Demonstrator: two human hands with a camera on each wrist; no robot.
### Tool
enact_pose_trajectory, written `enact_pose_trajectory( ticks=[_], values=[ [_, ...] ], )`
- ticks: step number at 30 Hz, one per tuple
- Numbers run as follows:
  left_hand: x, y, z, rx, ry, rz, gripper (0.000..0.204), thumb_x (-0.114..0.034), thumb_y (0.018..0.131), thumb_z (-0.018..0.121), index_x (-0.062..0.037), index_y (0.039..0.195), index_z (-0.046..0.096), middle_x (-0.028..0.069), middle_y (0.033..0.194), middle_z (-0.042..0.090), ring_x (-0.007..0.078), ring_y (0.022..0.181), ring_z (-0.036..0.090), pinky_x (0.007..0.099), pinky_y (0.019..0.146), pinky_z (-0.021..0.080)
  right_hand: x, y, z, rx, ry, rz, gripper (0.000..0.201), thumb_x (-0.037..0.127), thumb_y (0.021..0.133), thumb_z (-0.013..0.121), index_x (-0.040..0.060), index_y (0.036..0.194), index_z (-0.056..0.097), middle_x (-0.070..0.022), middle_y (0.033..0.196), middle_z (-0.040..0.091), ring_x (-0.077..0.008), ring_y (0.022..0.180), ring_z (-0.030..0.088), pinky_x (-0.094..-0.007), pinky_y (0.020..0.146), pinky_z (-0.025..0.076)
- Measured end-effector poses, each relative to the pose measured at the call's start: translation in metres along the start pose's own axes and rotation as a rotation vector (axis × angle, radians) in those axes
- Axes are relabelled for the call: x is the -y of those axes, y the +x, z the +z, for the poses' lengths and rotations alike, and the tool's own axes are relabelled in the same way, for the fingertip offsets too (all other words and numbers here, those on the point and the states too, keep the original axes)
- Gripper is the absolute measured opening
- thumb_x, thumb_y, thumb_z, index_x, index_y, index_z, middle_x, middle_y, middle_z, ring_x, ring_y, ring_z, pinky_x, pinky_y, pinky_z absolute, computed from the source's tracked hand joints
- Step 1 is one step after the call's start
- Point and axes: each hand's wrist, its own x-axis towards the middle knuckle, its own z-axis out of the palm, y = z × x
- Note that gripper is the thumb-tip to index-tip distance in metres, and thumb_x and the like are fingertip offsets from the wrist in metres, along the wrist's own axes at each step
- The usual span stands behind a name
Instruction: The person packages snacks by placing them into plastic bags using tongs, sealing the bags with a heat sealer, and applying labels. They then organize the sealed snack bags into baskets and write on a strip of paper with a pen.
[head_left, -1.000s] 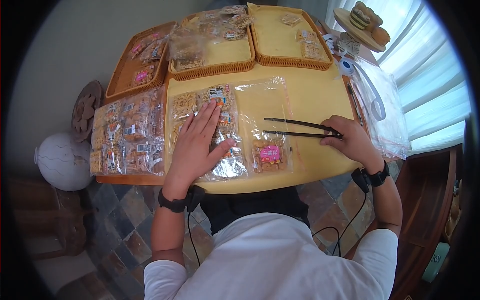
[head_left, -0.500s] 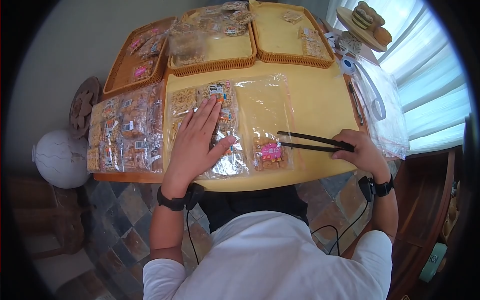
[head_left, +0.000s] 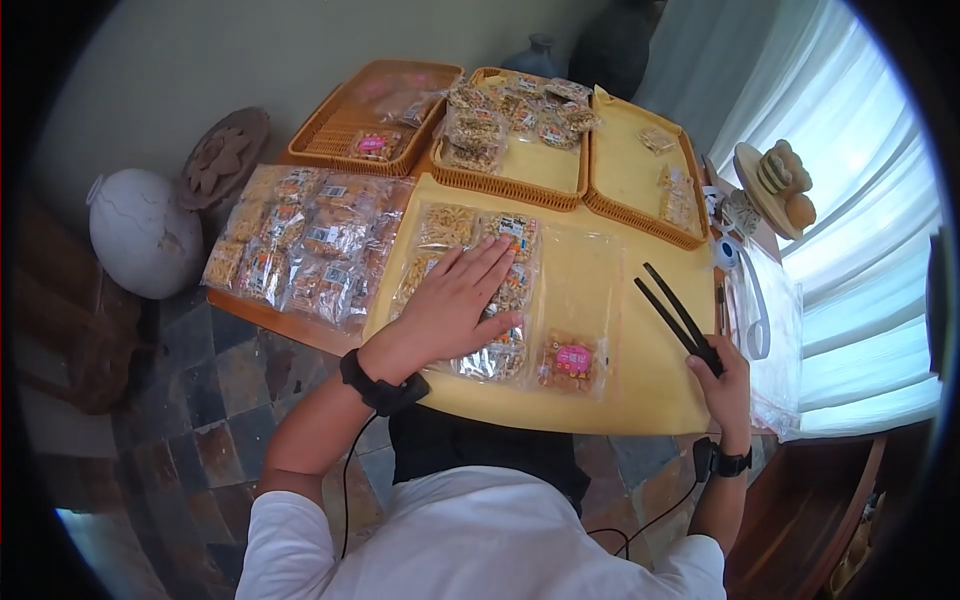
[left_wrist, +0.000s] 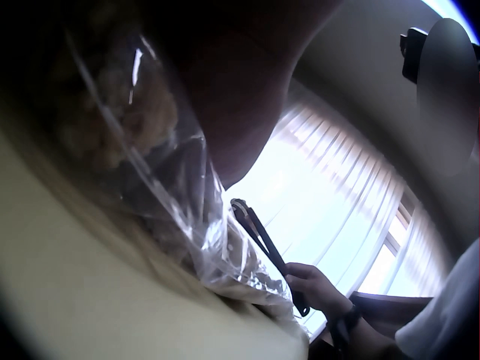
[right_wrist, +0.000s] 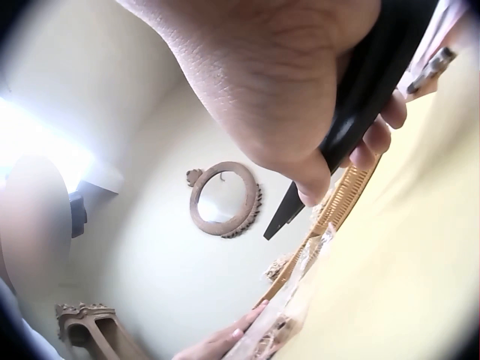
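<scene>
My left hand (head_left: 455, 305) rests with its fingers extended on a clear plastic bag (head_left: 582, 285) holding several small packs of crunchy snacks (head_left: 445, 225). Inside the bag's right half, near the table's front edge, lies one pack with a pink label (head_left: 570, 362); above it the film is flat. Black tongs (head_left: 675, 312) are gripped in my right hand (head_left: 727, 388), to the right of the bag. Their two arms stand slightly apart with nothing between the tips, pointing toward the back of the table. In the left wrist view, the bag's crinkled edge (left_wrist: 214, 247) shows close up.
Filled bags of packs (head_left: 310, 235) lie at the left. Along the back stand a left wicker tray (head_left: 320, 125), a middle tray (head_left: 505, 190) and a right tray (head_left: 640, 225), each holding packs. White tape (head_left: 757, 300) and clear bags (head_left: 770, 375) lie at the right edge.
My right hand has carried the tongs rightward, off the bag, and their tips have swung from leftward to toward the back. The left hand stays on the packs. The head view has shifted.
</scene>
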Motion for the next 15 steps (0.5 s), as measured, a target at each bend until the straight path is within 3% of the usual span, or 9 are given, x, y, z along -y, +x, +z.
enact_pose_trajectory(
  ticks=[6, 8, 10, 11, 12, 15],
  values=[
    [0.004, 0.01, 0.002, 0.043, 0.013, 0.012, 0.088, -0.06, 0.106, 0.054, 0.0005, 0.167, 0.032, 0.018, 0.177, 0.029, 0.0363, 0.162, 0.03, 0.0543, 0.131, 0.024, 0.029, 0.06, 0.008, -0.014, 0.147, -0.112, 0.029, 0.019, 0.098, 0.078, -0.0012, 0.117, 0.068, -0.0062, 0.089, 0.067, -0.0166, 0.079, 0.062, -0.0319, 0.072, 0.048],
    [0.005, 0.018, -0.006, 0.046, 0.014, 0.01, 0.09, -0.061, 0.106, 0.055, 0.0007, 0.167, 0.032, 0.0183, 0.176, 0.029, 0.0367, 0.162, 0.03, 0.0543, 0.131, 0.025, 0.04, 0.089, 0.011, 0.198, 0.386, -0.021, 0.027, 0.02, 0.103, 0.073, 0.0006, 0.121, 0.068, -0.0005, 0.089, 0.067, -0.011, 0.078, 0.06, -0.028, 0.071, 0.049],
    [0.006, 0.034, -0.026, 0.24, 0.008, 0.004, 0.09, -0.06, 0.103, 0.059, 0.0025, 0.164, 0.038, 0.0196, 0.173, 0.037, 0.0374, 0.158, 0.037, 0.0511, 0.129, 0.029, 0.035, 0.119, 0.021, 0.302, 0.407, -0.042, 0.023, 0.019, 0.107, 0.068, 0.001, 0.12, 0.067, 0.0012, 0.09, 0.066, -0.0075, 0.075, 0.06, -0.0249, 0.07, 0.05],
    [0.007, 0.044, -0.032, 0.208, 0.016, -0.015, 0.09, -0.06, 0.103, 0.059, 0.0025, 0.164, 0.038, 0.0196, 0.173, 0.037, 0.0374, 0.158, 0.037, 0.0511, 0.129, 0.029, 0.029, 0.132, 0.029, 0.418, 0.515, -0.023, 0.02, 0.019, 0.108, 0.067, 0.0009, 0.117, 0.066, 0.0007, 0.09, 0.066, -0.0079, 0.073, 0.061, -0.0254, 0.069, 0.051],
    [0.007, 0.057, -0.039, 0.194, -0.03, 0.02, 0.088, -0.059, 0.102, 0.061, 0.0027, 0.162, 0.041, 0.0209, 0.167, 0.044, 0.0382, 0.153, 0.044, 0.0492, 0.125, 0.035, 0.026, 0.144, 0.038, 0.538, 0.618, -0.003, 0.019, 0.018, 0.109, 0.066, 0.0009, 0.115, 0.066, 0.0002, 0.09, 0.066, -0.0082, 0.072, 0.062, -0.0259, 0.069, 0.053],
    [0.008, 0.09, -0.058, 0.134, -0.167, 0.017, 0.084, -0.056, 0.101, 0.064, 0.0026, 0.158, 0.047, 0.0228, 0.157, 0.056, 0.0394, 0.14, 0.057, 0.0465, 0.117, 0.045, 0.024, 0.157, 0.057, 0.594, 0.71, 0.043, 0.019, 0.018, 0.111, 0.062, 0.0008, 0.12, 0.064, -0.0035, 0.095, 0.07, -0.0107, 0.071, 0.066, -0.0274, 0.066, 0.054]
  ],
)
